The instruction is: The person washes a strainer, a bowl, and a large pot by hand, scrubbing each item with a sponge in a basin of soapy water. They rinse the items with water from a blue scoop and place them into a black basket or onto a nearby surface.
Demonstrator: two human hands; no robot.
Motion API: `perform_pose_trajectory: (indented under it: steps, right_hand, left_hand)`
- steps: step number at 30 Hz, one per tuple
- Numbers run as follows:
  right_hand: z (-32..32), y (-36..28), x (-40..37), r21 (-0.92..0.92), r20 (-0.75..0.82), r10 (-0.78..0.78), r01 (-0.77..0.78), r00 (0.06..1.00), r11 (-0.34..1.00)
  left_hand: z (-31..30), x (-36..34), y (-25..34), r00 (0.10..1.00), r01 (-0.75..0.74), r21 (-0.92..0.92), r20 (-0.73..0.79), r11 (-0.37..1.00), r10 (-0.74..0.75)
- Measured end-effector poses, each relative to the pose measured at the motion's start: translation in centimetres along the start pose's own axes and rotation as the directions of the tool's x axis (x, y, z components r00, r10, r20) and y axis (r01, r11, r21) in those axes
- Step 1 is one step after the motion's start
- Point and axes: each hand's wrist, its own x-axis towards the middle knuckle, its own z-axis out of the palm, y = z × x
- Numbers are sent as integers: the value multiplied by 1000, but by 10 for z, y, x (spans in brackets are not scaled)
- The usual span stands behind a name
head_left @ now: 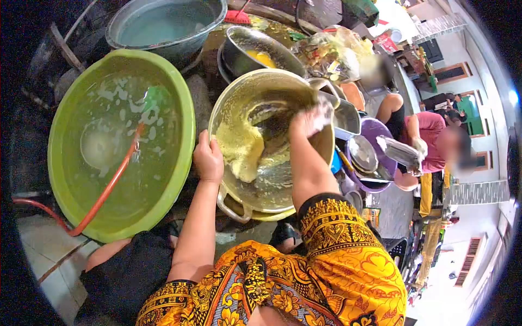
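A large metal pot stands tilted in front of me, its open mouth facing me. Yellowish residue and wet streaks coat its inner wall. My left hand is closed over the pot's left rim, just above a loop handle. Inside the pot, near its right wall, my right hand is bent and blurred by motion. Whitish suds cover its fingers, and I cannot tell what is in them.
On the left, a green tub holds sudsy water and a red hose. Behind are a dark basin of water and a metal pan. At right, a person holds a metal dish over a purple basin of dishes.
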Motion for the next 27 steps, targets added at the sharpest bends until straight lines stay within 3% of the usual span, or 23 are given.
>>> perform_pose_trajectory:
  steps: [1,2,3,4,5,7,8,10,12,13,15,17,18,19,20,21,22,23,24,25,26,27]
  right_hand:
    - [38,64,11,-290,-208,-192,127,959,949]
    - [35,100,-1,-340,-87,-214,172,973,924]
    - [-16,79,-41,-86,28,-75,77,997,993]
    - [2,104,-60,-272,-18,-124,115,992,955]
    - [-14,100,-85,-195,129,-105,129,986,972]
    - [-4,86,-136,-186,377,124,-56,918,981]
    - [14,87,-162,64,411,98,-136,906,989]
    - [18,31,-195,142,563,78,-190,823,972]
    - [77,15,-228,469,466,-277,32,840,883]
    - [24,-27,-203,610,603,-404,-71,688,789]
    - [9,-72,-168,885,292,-609,32,738,464]
    - [24,-87,-125,767,142,-608,301,781,567]
    - [31,-89,-94,670,191,-566,315,802,672]
    - [57,-79,-64,453,95,-542,449,835,770]
    - [39,-70,-34,529,129,-456,328,881,783]
    - [49,-51,-12,335,-4,-370,350,929,875]
    - [39,-34,7,162,-75,-265,274,961,948]
    - [11,-9,16,128,-19,-274,274,962,953]
    - [18,28,22,-93,-124,-373,364,919,927]
    - [27,66,25,-89,-64,-401,395,914,914]
    - [-31,71,13,-148,70,-415,421,907,895]
    - [-37,95,-9,-177,35,-443,442,896,879]
  left_hand:
    - [1,1,2,999,-36,31,-20,999,37]
    - [5,2,0,994,-85,31,-69,996,87]
    - [4,3,4,996,-79,3,-45,997,79]
    - [4,2,5,996,-76,-3,-49,997,76]
    - [5,2,5,996,-75,-6,-50,997,75]
    - [6,-2,5,993,-93,-28,-69,995,91]
    - [4,-2,5,999,-45,-8,-24,999,45]
    - [2,0,8,999,-42,4,-3,999,42]
    - [1,2,5,999,-51,-21,7,999,51]
    - [2,4,2,999,-22,-25,38,999,23]
    - [-8,4,17,994,-66,-42,88,997,70]
    - [-7,2,15,988,-109,-19,112,994,111]
    - [-9,4,15,986,-122,19,118,992,119]
    - [-11,4,16,985,-132,25,118,991,128]
    - [-11,2,18,987,-129,40,104,991,125]
    - [-11,2,21,989,-123,53,92,991,118]
    - [-10,3,18,991,-111,-8,72,994,112]
    - [-10,3,20,991,-109,-13,75,994,110]
    - [-10,4,23,993,-101,-15,57,995,102]
    - [-9,4,26,995,-93,-16,40,996,94]
    - [-9,3,25,995,-90,-23,41,996,91]
    - [-8,4,23,992,-125,8,27,992,125]
